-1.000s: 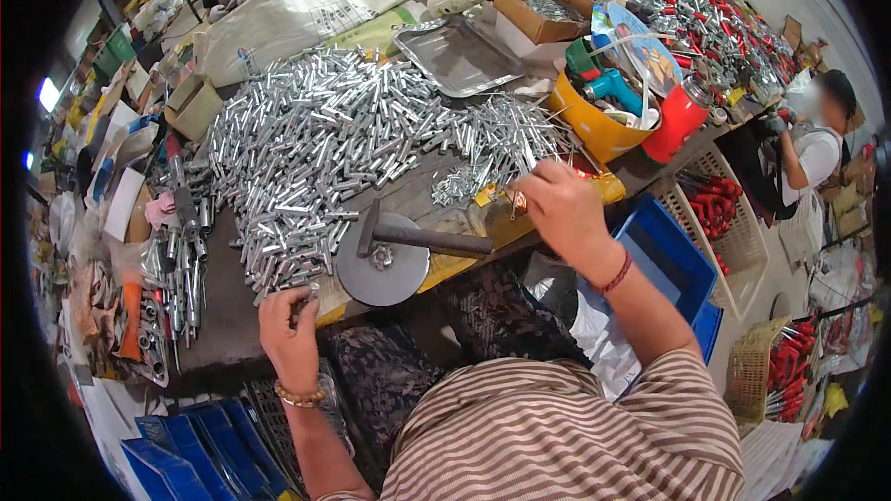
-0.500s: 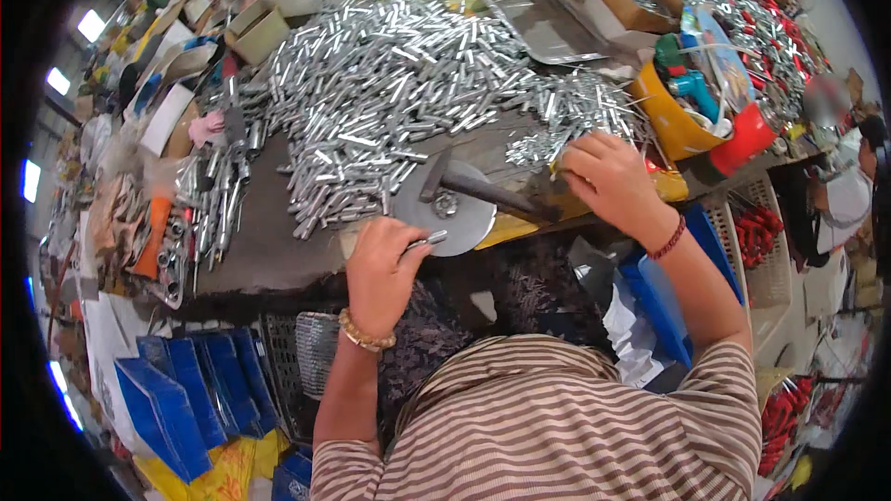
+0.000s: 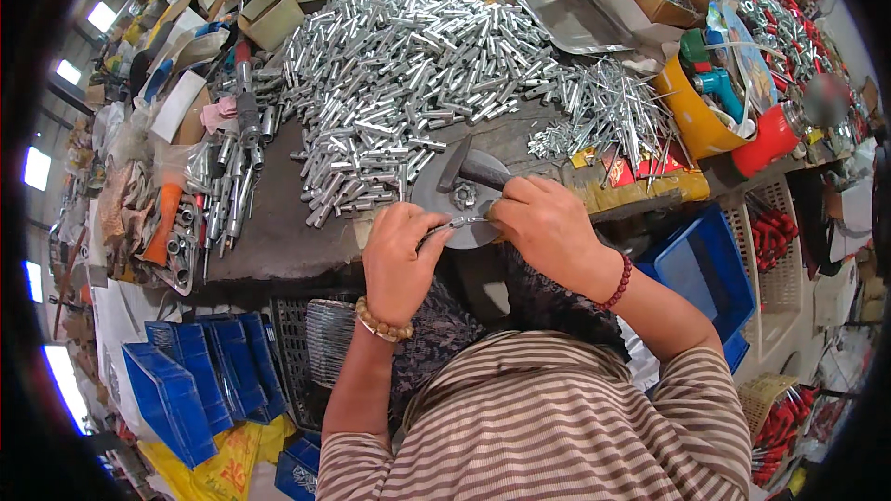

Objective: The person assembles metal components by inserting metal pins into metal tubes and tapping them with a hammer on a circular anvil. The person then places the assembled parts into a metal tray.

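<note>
My left hand [image 3: 401, 249] is closed in a pinch on a small silver metal rod [image 3: 456, 222] above the round grey metal disc [image 3: 429, 187]. Meeting it from the other side, my right hand [image 3: 555, 234] has its fingertips pinched on a thin metal pin [image 3: 479, 219]; the pin's tip is at the rod's end, and whether it is inside I cannot tell. On the disc rests a hammer [image 3: 456, 163], its handle partly behind my right hand. Beside its head sits a small shiny metal piece [image 3: 464, 196].
Behind the disc spreads a big heap of silver rods [image 3: 399, 74]. A smaller pile of thin pins [image 3: 624, 111] lies to the right, beside a yellow container [image 3: 698, 116] of tools. Sockets and bits [image 3: 223, 190] are at the left. Blue bins [image 3: 172, 399] stand below the bench.
My right hand has come left and nearer from the pile of thin pins to meet my left hand, which still grips the rod. The whole view has shifted slightly.
</note>
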A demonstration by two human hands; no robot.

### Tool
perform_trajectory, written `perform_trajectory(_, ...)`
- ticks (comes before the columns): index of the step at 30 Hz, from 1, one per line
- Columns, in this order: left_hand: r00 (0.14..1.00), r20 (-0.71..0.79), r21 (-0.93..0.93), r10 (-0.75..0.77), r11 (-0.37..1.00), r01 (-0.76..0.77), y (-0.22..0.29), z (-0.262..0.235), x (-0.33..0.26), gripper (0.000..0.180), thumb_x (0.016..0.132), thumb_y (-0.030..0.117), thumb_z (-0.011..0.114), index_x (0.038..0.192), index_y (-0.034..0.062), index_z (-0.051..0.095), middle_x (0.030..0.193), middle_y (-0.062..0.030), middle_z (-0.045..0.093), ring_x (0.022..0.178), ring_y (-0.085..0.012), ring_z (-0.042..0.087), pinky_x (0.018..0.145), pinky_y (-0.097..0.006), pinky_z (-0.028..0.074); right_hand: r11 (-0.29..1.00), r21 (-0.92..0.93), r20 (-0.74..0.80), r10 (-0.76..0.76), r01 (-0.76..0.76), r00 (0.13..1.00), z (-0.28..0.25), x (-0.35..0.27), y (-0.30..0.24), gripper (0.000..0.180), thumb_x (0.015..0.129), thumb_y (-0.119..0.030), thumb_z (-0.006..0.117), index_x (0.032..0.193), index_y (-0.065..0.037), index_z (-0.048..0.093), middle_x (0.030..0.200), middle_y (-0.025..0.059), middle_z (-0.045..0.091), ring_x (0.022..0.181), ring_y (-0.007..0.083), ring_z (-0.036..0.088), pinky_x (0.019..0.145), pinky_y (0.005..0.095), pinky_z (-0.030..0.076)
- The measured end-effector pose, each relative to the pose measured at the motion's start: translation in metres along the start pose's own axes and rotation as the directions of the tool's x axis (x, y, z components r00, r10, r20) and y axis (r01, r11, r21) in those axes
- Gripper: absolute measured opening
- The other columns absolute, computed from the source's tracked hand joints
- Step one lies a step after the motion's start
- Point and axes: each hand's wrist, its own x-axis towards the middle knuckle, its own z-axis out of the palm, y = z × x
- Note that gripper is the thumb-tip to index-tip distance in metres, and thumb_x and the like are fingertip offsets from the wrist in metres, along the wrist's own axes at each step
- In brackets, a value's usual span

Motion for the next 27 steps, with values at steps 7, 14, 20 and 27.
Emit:
perform_trajectory(7,0.995,0.051,-0.083,-0.083,0.993,0.087,-0.002,-0.001,0.000,0.015,0.084,0.009,0.081,0.097,0.0057,0.076,0.092,-0.0064,0.063,0.092,-0.0269,0.060,0.078,-0.038,0.050,1.000,0.015,-0.008,-0.021,0.021,1.000,0.002,0.001,0.003,0.014,0.075,-0.006,0.077,0.086,-0.009,0.069,0.087,0.0060,0.057,0.085,0.0278,0.062,0.075,0.0404,0.050)
perform_trajectory(14,0.993,0.049,-0.214,-0.107,0.970,0.115,-0.009,0.004,-0.003,0.016,0.080,0.000,0.081,0.096,0.0026,0.077,0.091,-0.0053,0.062,0.087,-0.0195,0.060,0.077,-0.032,0.047,0.997,0.079,-0.016,-0.019,0.021,1.000,0.012,0.003,0.004,0.013,0.076,-0.009,0.078,0.085,-0.011,0.070,0.087,0.0046,0.058,0.087,0.0272,0.063,0.076,0.0406,0.050)
perform_trajectory(20,0.989,0.049,-0.226,-0.141,0.963,0.149,-0.005,0.003,-0.006,0.016,0.081,-0.002,0.081,0.096,0.0018,0.078,0.092,-0.0047,0.060,0.087,-0.0173,0.060,0.076,-0.029,0.046,0.999,0.034,0.022,-0.040,0.039,0.999,0.014,0.002,0.001,0.006,0.080,-0.009,0.071,0.084,-0.012,0.068,0.090,0.0043,0.059,0.092,0.0265,0.063,0.080,0.0406,0.049)
perform_trajectory(27,0.986,0.030,-0.254,-0.163,0.953,0.165,-0.004,0.003,-0.011,0.015,0.081,-0.001,0.082,0.096,0.0027,0.078,0.092,-0.0060,0.063,0.085,-0.0192,0.063,0.074,-0.032,0.050,0.990,-0.125,-0.074,0.063,-0.072,0.995,-0.014,0.015,0.044,0.005,0.079,-0.011,0.072,0.083,-0.011,0.068,0.091,0.0058,0.060,0.094,0.0269,0.063,0.084,0.0407,0.051)
